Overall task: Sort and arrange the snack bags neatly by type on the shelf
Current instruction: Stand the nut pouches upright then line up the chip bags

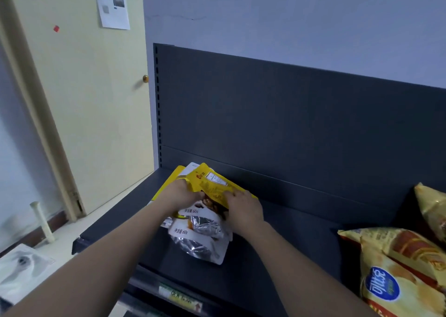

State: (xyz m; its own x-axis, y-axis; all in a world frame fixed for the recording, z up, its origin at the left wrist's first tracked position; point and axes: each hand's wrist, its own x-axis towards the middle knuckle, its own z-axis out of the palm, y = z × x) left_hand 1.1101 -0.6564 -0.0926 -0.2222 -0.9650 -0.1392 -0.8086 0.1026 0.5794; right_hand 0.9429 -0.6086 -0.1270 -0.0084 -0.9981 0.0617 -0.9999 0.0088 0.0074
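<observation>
1. Forearms (101,263), both bare, are stretched from the bottom edge toward the left part of the shelf (277,239).
2. Behind the dark, flat shelf a dark back panel (289,123) is set upright.
3. At the left a cream door (84,99) is seen. A printed paper (112,3) is fixed near its top and a brass knob (145,78) sits at its right edge.
4. Yellow-and-orange chip bags (398,268) are piled at the shelf's right end, well apart from the other packets.
5. White-and-silver pouches (200,242) are stacked flat on the shelf's left part, overlapping one another.
6. A yellow pouch (212,184) is held tilted just above that stack, with its top end toward the back panel. Another yellow packet is partly hidden behind it.
7. The left grip (183,193) is clamped on the yellow pouch's left edge, with the fingers curled round it.
8. The right grip (243,208) is clamped on the same pouch's lower right edge.
9. A price label (179,297) is fixed to the shelf's front rail, but its print is too blurred to be read.
</observation>
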